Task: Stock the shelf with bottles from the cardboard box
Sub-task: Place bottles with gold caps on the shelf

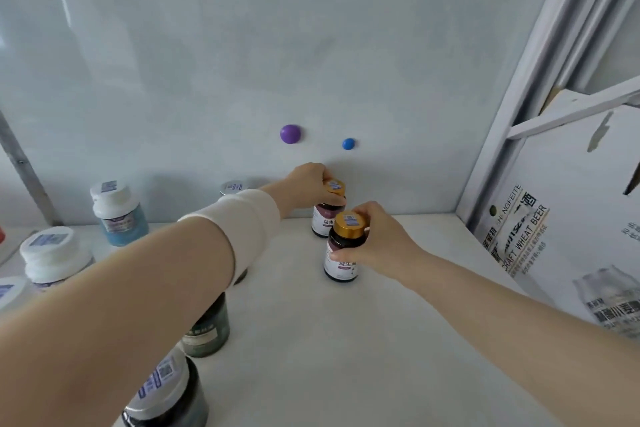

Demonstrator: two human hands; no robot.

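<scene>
Two dark bottles with gold caps stand on the white shelf [398, 340], one behind the other. My left hand [308, 189] reaches to the back and grips the far gold-capped bottle [325, 218] around its cap, close to the back wall. My right hand [375, 241] holds the near gold-capped bottle [341, 260] by its cap and shoulder; its base rests on the shelf. The cardboard box is out of view.
Several bottles fill the shelf's left side: a blue one with a white cap [116, 213], white-capped ones [52, 253], dark green ones [207, 333] under my left forearm. Purple [290, 134] and blue [348, 144] magnets stick to the back wall. A beer-printed panel [554, 253] bounds the right.
</scene>
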